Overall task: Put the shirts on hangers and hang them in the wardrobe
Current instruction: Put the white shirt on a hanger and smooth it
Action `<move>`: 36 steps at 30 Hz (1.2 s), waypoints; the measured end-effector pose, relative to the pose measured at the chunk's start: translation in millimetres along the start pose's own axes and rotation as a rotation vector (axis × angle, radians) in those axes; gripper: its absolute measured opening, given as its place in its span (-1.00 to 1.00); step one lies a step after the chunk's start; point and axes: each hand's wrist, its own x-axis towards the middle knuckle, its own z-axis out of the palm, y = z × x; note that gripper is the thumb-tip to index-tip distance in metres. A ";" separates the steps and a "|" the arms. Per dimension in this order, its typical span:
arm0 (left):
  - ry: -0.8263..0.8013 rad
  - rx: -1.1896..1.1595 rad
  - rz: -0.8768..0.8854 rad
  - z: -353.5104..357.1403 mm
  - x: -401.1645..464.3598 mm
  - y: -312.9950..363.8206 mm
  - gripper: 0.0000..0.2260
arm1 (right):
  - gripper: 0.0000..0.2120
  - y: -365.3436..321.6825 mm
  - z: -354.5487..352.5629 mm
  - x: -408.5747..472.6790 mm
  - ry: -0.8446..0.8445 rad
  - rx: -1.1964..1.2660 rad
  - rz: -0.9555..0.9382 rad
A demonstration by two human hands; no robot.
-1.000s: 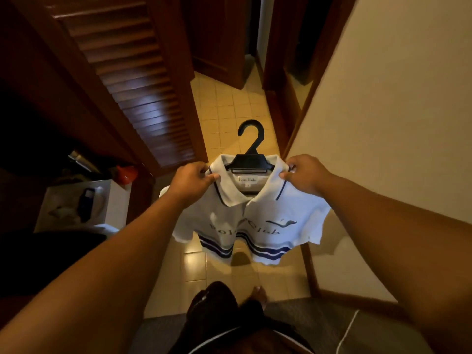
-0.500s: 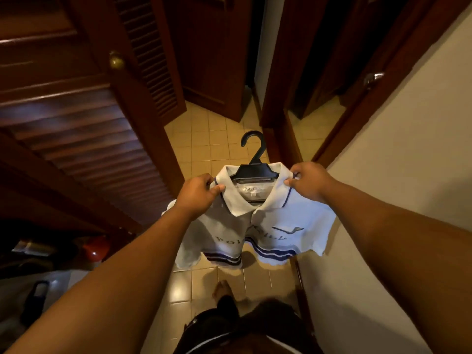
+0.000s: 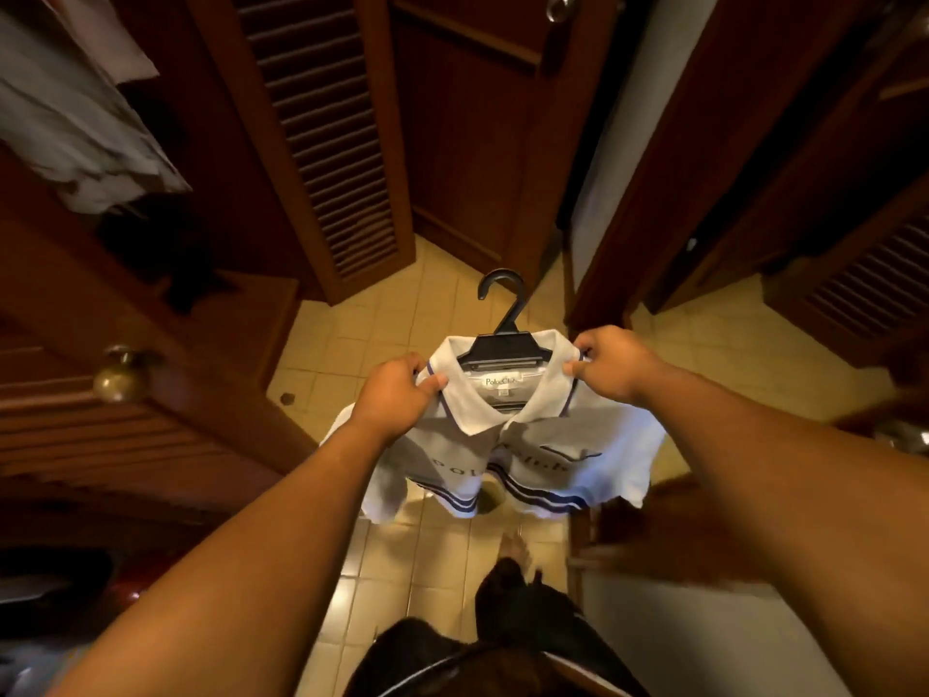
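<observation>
both arms reach out in front of the body, and between the two hands hangs a white polo shirt (image 3: 548, 445) with dark stripes across its chest and a printed label inside the neck. the left hand (image 3: 397, 394) is pinched shut on the left side of the collar, thumb on top of the cloth and the fingers curled under it. the right hand (image 3: 611, 362) is pinched shut on the right side of the collar in the same way, thumb and forefinger closed on the edge of the fabric. a black plastic hanger (image 3: 502, 339) sits inside the neck of the shirt, between the two hands; its shoulders are tucked under the collar and its hook stands up just beyond the hands, away from the body. the shirt's body and short sleeves droop below the hands, clear of the yellow tiled floor (image 3: 362, 339). beyond the left hand stands a louvred wooden door (image 3: 321, 143). far out to the left of the left hand is a round brass knob (image 3: 118, 377) on dark wood, and above it, up at the left, pale cloth (image 3: 75, 118) hangs blurred in a dark opening. under the arms a bare foot shows on the tiles.
</observation>
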 end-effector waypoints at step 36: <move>1.016 -0.014 -0.694 -358.3 237.0 -33.1 -0.80 | -0.86 -551.9 -108.3 435.2 -0.488 -0.288 -1.297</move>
